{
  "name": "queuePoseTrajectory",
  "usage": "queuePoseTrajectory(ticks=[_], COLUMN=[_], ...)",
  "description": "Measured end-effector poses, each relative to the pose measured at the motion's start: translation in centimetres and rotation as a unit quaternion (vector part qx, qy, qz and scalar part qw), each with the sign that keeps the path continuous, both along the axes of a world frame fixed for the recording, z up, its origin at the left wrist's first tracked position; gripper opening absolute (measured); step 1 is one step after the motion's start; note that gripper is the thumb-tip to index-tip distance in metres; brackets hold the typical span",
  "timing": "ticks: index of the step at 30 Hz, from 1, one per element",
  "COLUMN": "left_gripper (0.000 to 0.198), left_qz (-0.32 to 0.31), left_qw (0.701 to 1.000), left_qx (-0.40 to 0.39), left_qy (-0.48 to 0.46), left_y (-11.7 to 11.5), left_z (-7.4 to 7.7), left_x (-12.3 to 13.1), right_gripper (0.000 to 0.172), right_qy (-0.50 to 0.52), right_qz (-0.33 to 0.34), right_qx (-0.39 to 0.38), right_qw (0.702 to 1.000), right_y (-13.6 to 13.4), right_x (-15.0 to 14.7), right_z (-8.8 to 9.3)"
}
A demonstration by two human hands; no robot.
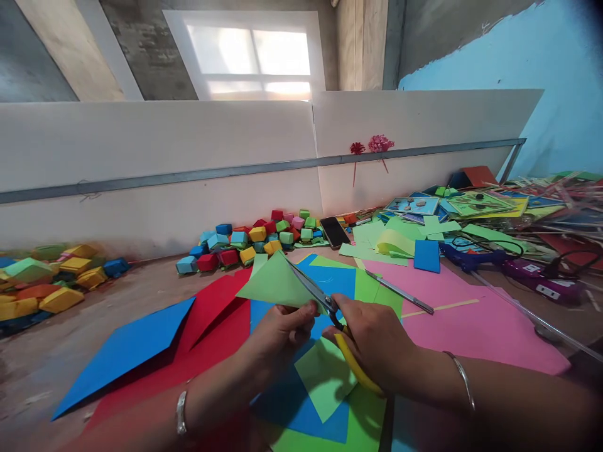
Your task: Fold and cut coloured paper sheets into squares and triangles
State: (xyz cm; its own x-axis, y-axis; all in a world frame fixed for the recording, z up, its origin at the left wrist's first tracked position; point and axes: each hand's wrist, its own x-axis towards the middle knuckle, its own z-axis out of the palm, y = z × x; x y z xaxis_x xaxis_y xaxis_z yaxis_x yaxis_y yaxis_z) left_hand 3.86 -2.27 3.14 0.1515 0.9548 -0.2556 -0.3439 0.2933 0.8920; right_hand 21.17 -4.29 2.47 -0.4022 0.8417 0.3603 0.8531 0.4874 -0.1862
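My left hand (280,336) pinches the lower edge of a light green paper piece (271,280), held up above the stacked sheets. Scissors with yellow handles (355,367) are in my right hand (372,336), the fingers wrapped round the handles. The blades run up along the right edge of the held paper, their tips near its top corner. Beneath my hands a light green square (325,376) rests on blue paper (301,405) and green paper.
Red paper (217,351) and a folded blue sheet (136,342) lie left; pink paper (499,333) with a metal pen-like tool (400,292) lies right. Behind are small paper boxes (228,257), a phone (335,231), a purple glue gun (541,281) and piled cards.
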Motion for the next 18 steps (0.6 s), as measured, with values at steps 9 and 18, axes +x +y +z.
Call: queuePoseTrajectory(ticks=[9,18], left_gripper=[0.047,0.043], left_qz=[-0.024,-0.053], left_qw=[1.0,0.999], left_qx=[0.0,0.011], left_qy=[0.0,0.0], left_y=[-0.28,-0.28], left_z=[-0.36,-0.93], left_x=[0.23,0.02], right_gripper=[0.035,0.042], right_qy=[-0.008,-0.009], right_qz=[0.007,0.025], right_qx=[0.01,0.027], right_qw=[1.0,0.999], right_y=[0.22,0.01], right_x=[0.08,0.15], right_z=[-0.08,-0.73])
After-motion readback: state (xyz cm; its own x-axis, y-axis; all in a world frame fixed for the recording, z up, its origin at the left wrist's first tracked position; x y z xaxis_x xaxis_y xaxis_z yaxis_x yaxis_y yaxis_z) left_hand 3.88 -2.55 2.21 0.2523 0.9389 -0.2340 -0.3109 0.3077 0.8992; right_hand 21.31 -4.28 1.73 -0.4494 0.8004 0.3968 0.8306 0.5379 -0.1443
